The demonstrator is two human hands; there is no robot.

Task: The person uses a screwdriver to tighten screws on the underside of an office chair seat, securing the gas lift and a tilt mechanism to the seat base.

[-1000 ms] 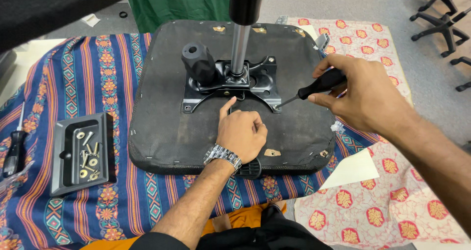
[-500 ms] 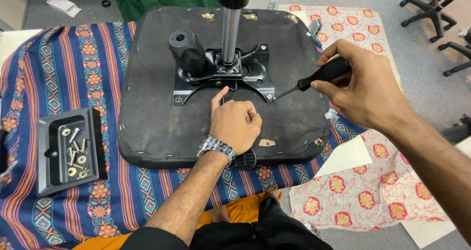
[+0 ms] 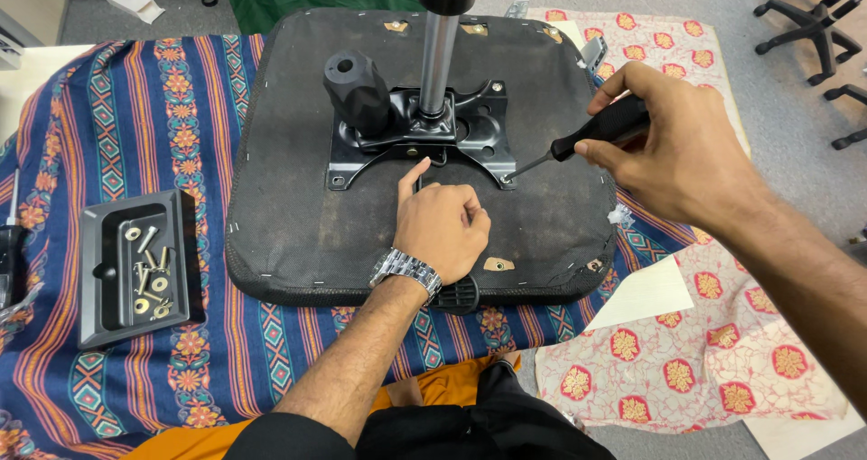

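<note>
Right hand [image 3: 673, 157] grips the stiff screwdriver [image 3: 596, 133] by its handle – tip just beyond at the mount plate [image 3: 415, 135] – left hand [image 3: 442, 230], loosely curled and holding nothing, steadies the heavy-looking seat [image 3: 289, 189].

Chair seat [image 3: 298, 207] lies upside down on a striped blue cloth [image 3: 117, 117], black underside up. Black metal mechanism plate [image 3: 424, 135] sits at its centre, with a black knob [image 3: 357, 90] at the left and a chrome gas cylinder [image 3: 436, 58] rising upright. Left hand [image 3: 442, 230], wristwatch [image 3: 406, 272] on the wrist, rests on the seat, index finger touching the plate's near edge. Right hand [image 3: 677, 153] grips a black-handled screwdriver [image 3: 587, 139], tip at the plate's near right corner. Black tray [image 3: 135, 266] with bolts and washers [image 3: 149, 270] lies on the cloth left of the seat. Floral cloth [image 3: 722, 361] lies at the right.
</note>
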